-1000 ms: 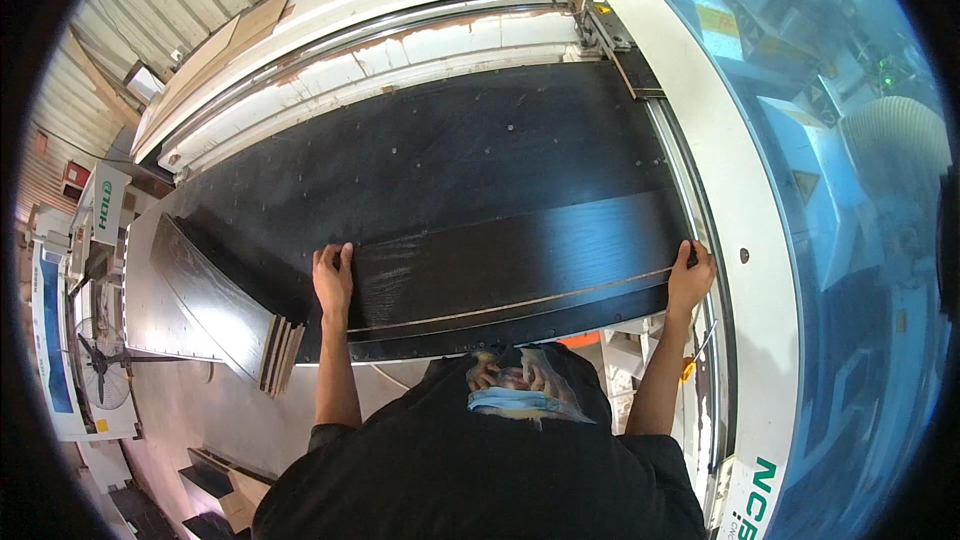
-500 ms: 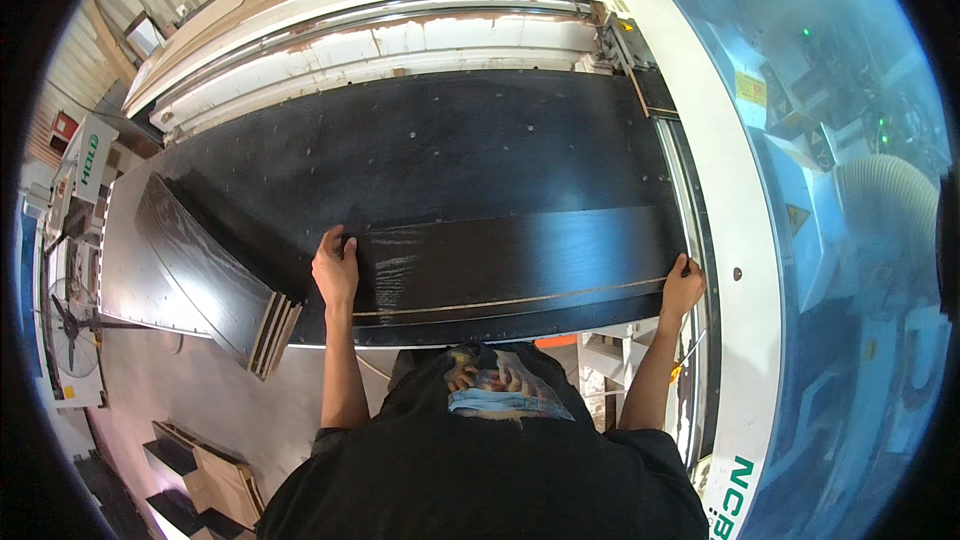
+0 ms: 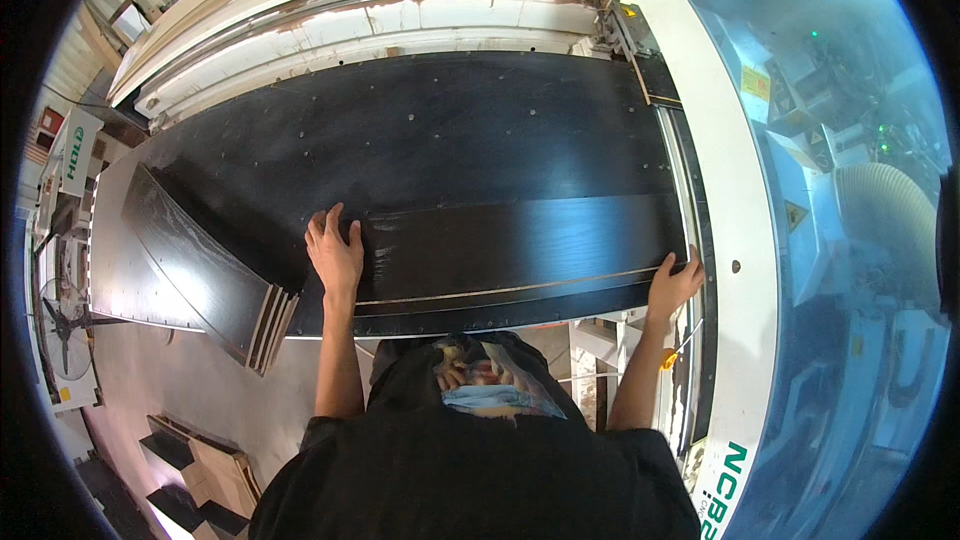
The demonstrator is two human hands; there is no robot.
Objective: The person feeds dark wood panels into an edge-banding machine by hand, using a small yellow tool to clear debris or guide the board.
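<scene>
A long dark wood-grain panel lies flat on the black table, its pale cut edge toward me. At the panel's left end is my left hand, fingers spread and thumb close to the corner. My right hand rests by the near right corner with its fingers apart, beside the metal rail. Neither hand is wrapped round the panel; whether the fingertips touch it, I cannot tell. Left of my left hand, a stack of similar dark panels lies at a slant, its pale ends jutting past the table's near edge.
The black machine bed stretches away to the back. A metal rail and a white gantry frame with a blue see-through cover border its right side. Board pieces sit on the floor at lower left, below a fan.
Both hands were curled round the ends of the panel; now their fingers have spread and loosened. The panel stays flat on the table. The view has shifted slightly.
</scene>
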